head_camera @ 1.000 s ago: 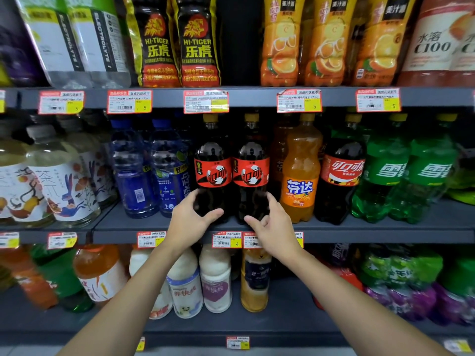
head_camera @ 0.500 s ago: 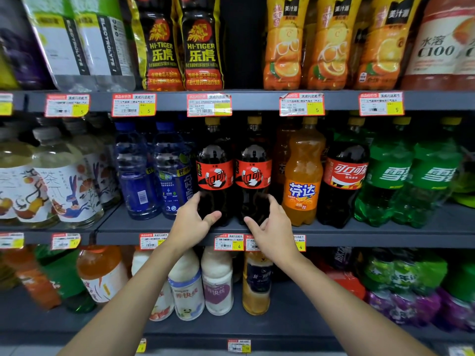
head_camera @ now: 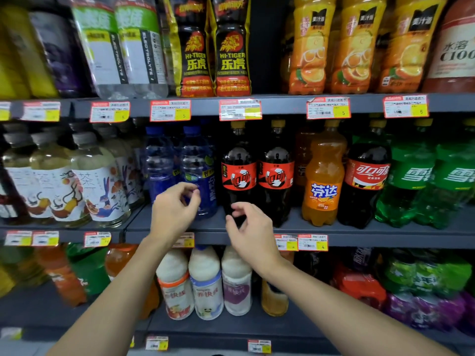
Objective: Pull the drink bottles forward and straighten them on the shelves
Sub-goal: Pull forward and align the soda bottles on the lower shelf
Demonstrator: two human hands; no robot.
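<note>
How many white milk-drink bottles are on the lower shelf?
3, side by side at the front of the lower shelf: left bottle with an orange band, middle bottle, right bottle with a purple label. More may be hidden behind them.

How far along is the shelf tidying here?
Done, it seems: both colas stand near the shelf front, labels out. In hand: nothing; left hand hovers by the blue bottles, right hand by the colas. Left: the blue bottles look staggered.

Left hand [head_camera: 174,210] curls loosely before a blue bottle [head_camera: 199,173], right hand [head_camera: 253,231] before a cola bottle [head_camera: 239,177].
</note>
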